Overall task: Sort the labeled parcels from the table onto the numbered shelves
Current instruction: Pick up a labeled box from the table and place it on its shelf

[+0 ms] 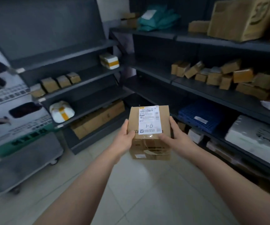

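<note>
I hold a brown cardboard parcel in front of me at chest height, above the tiled floor. Its white shipping label faces up and bears a handwritten "1-6". My left hand grips the parcel's left side, thumb on top. My right hand grips its right side, fingers along the edge. Dark grey shelves stand ahead: the left shelf unit and the right shelf unit, meeting in a corner.
Small brown boxes and white taped packages lie on the left shelves. The right shelves carry several brown boxes, a blue crate, a green bag and a large carton. A grey wheeled cart stands at left.
</note>
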A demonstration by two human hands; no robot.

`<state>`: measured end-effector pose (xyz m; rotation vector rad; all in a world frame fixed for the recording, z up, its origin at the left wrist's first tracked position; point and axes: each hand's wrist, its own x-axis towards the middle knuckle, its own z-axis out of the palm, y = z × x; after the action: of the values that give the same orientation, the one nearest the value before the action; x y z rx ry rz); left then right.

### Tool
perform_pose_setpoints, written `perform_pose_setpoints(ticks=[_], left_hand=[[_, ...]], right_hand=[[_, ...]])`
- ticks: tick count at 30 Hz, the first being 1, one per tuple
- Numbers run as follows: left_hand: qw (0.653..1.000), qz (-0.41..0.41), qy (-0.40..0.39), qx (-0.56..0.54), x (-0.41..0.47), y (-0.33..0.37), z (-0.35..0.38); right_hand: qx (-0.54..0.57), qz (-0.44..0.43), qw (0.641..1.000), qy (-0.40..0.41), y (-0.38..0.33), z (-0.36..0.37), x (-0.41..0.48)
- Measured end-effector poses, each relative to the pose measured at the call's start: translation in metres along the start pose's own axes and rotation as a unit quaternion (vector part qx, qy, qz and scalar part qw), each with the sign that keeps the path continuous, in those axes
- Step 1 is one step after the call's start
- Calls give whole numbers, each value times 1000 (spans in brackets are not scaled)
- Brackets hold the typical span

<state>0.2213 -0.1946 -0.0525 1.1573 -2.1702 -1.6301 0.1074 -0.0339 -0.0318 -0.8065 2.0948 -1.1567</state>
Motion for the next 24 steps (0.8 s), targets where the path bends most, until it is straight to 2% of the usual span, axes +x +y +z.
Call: perform_pose_setpoints(ticks=[4, 12, 18, 24], left_hand=[[997, -15, 69, -2, 24, -12, -67], [984, -31, 174, -19, 79, -6, -164], [968, -9, 250, 24, 162, 26, -226], [950, -9, 311, 24, 241, 71, -277]], right_hand=[[-8, -56, 998, -39, -39, 47, 53], [-14, -110, 987, -115, -105, 104, 169], [14, -185, 972, -142, -166, 124, 283], [16, -214, 962, -168, -229, 131, 393]])
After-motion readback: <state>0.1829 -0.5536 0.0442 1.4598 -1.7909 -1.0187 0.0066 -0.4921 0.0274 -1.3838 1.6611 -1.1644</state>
